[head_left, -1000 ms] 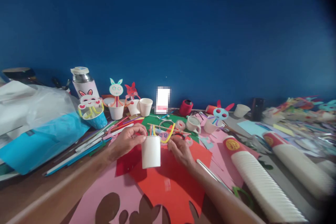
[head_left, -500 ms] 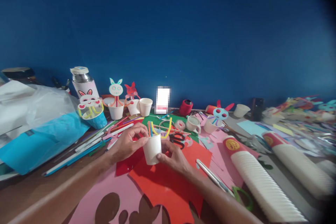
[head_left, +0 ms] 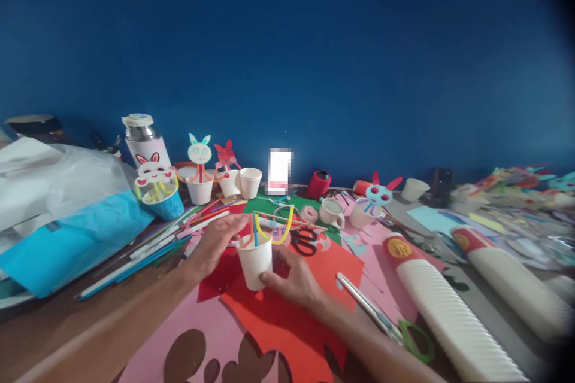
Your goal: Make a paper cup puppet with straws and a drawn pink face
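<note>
A white paper cup (head_left: 255,264) is held upright over red paper by my right hand (head_left: 294,276), its thumb on the cup's lower right side. Out of the cup rise a blue strip (head_left: 256,230), an orange one and a yellow one (head_left: 287,230) that bends out to the right. Behind the cup's left rim is my left hand (head_left: 220,240), fingers bent toward the orange strip (head_left: 246,241); its fingertips are partly hidden, so their contact is unclear. Black scissors (head_left: 304,242) lie just beyond my right hand.
Red paper (head_left: 287,323) and pink cut-out paper (head_left: 153,341) cover the front. Rabbit figures in cups (head_left: 200,190) stand at the back. Stacked cups (head_left: 442,305) lie at the right, near a white cutter (head_left: 363,305). A blue package (head_left: 81,239) is at the left.
The cup has moved slightly left and toward me, and its opening shows more. My left fingers have shifted off its rim. The orange strip now leans over to the left.
</note>
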Available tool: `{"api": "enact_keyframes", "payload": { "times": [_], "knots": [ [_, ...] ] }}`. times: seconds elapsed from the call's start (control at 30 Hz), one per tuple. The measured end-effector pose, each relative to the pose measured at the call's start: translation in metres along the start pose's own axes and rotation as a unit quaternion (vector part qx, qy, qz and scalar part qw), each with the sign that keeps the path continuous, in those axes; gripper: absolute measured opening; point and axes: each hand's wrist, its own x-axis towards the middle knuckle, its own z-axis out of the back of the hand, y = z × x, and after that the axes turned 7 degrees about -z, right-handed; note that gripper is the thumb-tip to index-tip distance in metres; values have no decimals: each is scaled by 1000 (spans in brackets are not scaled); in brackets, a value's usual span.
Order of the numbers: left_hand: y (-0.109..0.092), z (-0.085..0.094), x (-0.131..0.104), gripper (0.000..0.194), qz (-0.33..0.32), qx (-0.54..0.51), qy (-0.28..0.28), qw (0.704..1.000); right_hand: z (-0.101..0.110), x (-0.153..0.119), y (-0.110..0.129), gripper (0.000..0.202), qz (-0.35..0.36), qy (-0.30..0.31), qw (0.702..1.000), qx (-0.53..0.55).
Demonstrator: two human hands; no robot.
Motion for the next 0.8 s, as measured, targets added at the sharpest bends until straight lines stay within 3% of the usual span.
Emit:
{"api": "enact_keyframes", "payload": {
  "times": [0.1,0.6,0.8],
  "knots": [
    [0,-8,-5,35,22,-51,31,998,-2,-2,0,48,-9,-2,1000,-27],
    [5,-12,-9,31,64,-46,-11,997,-5,-4,-6,50,-21,7,999,-45],
    [7,-10,-5,26,47,-27,-44,998,-5,-4,-8,52,27,18,999,-18]
  ]
}}
